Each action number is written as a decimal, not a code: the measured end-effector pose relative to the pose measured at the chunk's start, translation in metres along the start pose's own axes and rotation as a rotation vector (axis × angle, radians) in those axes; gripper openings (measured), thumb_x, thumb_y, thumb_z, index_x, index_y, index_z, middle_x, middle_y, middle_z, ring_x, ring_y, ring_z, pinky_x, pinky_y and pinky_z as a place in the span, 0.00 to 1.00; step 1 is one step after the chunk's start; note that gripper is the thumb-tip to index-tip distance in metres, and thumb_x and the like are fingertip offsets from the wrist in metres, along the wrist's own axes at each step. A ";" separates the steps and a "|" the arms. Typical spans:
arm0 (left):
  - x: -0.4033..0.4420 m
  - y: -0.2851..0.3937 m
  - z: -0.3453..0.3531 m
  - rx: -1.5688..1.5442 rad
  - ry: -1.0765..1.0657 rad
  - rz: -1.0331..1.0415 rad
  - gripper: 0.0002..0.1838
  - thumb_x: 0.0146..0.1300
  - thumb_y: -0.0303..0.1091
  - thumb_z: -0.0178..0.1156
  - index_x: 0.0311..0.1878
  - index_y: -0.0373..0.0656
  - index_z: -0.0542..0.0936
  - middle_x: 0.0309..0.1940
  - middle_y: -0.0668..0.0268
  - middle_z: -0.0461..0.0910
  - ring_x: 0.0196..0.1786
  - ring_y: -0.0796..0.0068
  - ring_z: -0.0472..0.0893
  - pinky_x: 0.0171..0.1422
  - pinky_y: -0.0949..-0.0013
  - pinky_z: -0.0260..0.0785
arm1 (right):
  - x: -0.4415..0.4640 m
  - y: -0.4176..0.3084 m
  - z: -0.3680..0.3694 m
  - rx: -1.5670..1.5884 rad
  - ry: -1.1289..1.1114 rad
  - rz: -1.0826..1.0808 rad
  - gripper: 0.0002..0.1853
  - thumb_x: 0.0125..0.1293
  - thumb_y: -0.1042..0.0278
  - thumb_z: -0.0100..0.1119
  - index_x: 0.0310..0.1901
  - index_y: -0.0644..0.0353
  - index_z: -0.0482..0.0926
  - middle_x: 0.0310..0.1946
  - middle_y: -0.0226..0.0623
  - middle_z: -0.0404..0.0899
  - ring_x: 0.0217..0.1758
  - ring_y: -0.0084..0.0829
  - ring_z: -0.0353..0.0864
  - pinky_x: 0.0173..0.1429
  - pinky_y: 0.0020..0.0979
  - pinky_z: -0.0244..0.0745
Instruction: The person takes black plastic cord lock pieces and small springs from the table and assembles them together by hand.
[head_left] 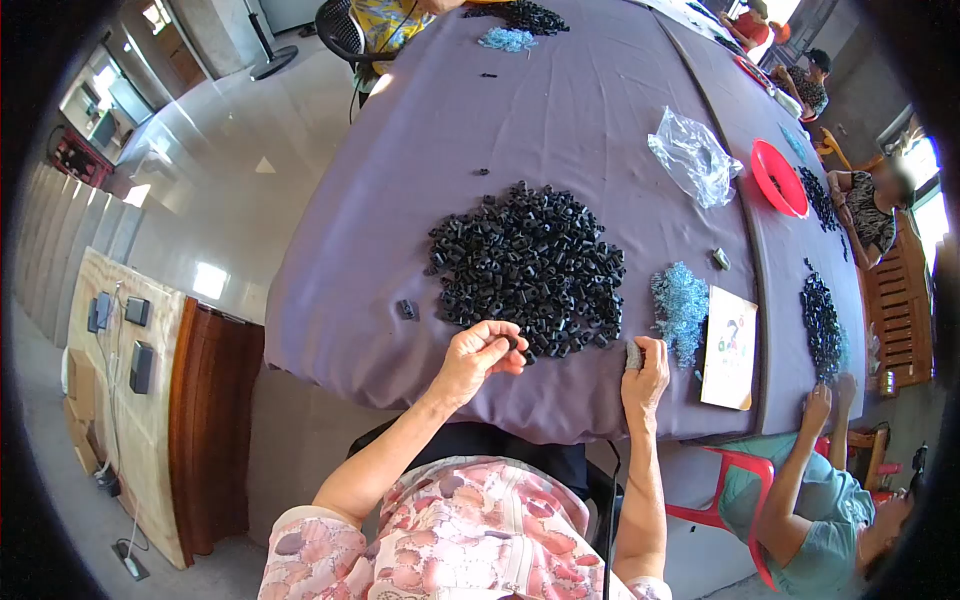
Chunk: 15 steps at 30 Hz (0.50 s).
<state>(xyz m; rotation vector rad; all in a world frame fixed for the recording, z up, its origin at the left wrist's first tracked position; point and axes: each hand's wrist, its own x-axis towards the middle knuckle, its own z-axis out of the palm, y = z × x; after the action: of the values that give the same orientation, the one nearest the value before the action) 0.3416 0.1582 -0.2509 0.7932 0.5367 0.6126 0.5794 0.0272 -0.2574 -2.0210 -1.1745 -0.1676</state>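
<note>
At the near edge of the big pile of small black parts [530, 265], my left hand [484, 360] is closed in a pinch around a small black part [511, 342]. My right hand [645, 375] rests by the table's near edge, closed on a small grey object [634, 354]. Just beyond and to the right of it lies a heap of pale blue small pieces [681, 305]. A white printed card [730, 348] lies right of that heap. One dark piece [406, 310] sits apart, left of the black pile.
A clear plastic bag [692, 155] and a red bowl [779, 178] are on the cloth-covered table [370, 230]. A small grey-white object [721, 259] lies above the card. Several people sit around, one at a red chair [745, 500] on the right.
</note>
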 end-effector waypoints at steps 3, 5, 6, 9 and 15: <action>-0.004 -0.005 -0.001 -0.016 -0.006 0.035 0.08 0.67 0.23 0.50 0.47 0.38 0.75 0.41 0.60 0.79 0.42 0.72 0.82 0.47 0.69 0.78 | 0.000 0.003 -0.001 0.022 0.002 -0.021 0.13 0.50 0.87 0.49 0.37 0.63 0.73 0.33 0.45 0.73 0.37 0.47 0.74 0.42 0.39 0.70; -0.005 -0.008 -0.004 -0.036 -0.008 0.028 0.08 0.65 0.22 0.52 0.46 0.39 0.76 0.40 0.60 0.80 0.43 0.71 0.82 0.47 0.68 0.78 | -0.004 0.003 -0.001 0.097 0.015 0.026 0.14 0.49 0.88 0.48 0.38 0.64 0.74 0.33 0.44 0.73 0.38 0.45 0.75 0.44 0.36 0.71; -0.006 -0.008 -0.007 -0.043 -0.015 0.008 0.08 0.65 0.23 0.52 0.46 0.39 0.76 0.39 0.60 0.80 0.42 0.71 0.82 0.47 0.69 0.78 | -0.006 0.001 -0.003 0.123 0.024 0.038 0.15 0.49 0.89 0.47 0.38 0.64 0.74 0.33 0.43 0.73 0.38 0.44 0.75 0.45 0.36 0.71; -0.008 -0.006 -0.009 -0.048 -0.025 -0.022 0.08 0.65 0.23 0.54 0.47 0.39 0.76 0.37 0.62 0.80 0.39 0.72 0.82 0.45 0.70 0.78 | -0.014 -0.024 -0.003 0.231 -0.013 0.060 0.14 0.49 0.89 0.49 0.38 0.63 0.75 0.32 0.41 0.74 0.37 0.38 0.76 0.43 0.31 0.72; -0.010 -0.008 0.004 -0.007 0.018 -0.044 0.11 0.64 0.25 0.57 0.49 0.40 0.76 0.34 0.65 0.79 0.35 0.75 0.81 0.40 0.73 0.76 | -0.024 -0.091 0.000 0.501 -0.274 0.070 0.14 0.48 0.90 0.52 0.37 0.64 0.76 0.31 0.38 0.76 0.33 0.30 0.78 0.40 0.27 0.73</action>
<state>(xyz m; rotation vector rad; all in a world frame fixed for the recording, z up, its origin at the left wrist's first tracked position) 0.3400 0.1446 -0.2528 0.7679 0.5665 0.5809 0.4939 0.0361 -0.2179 -1.6644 -1.1661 0.4139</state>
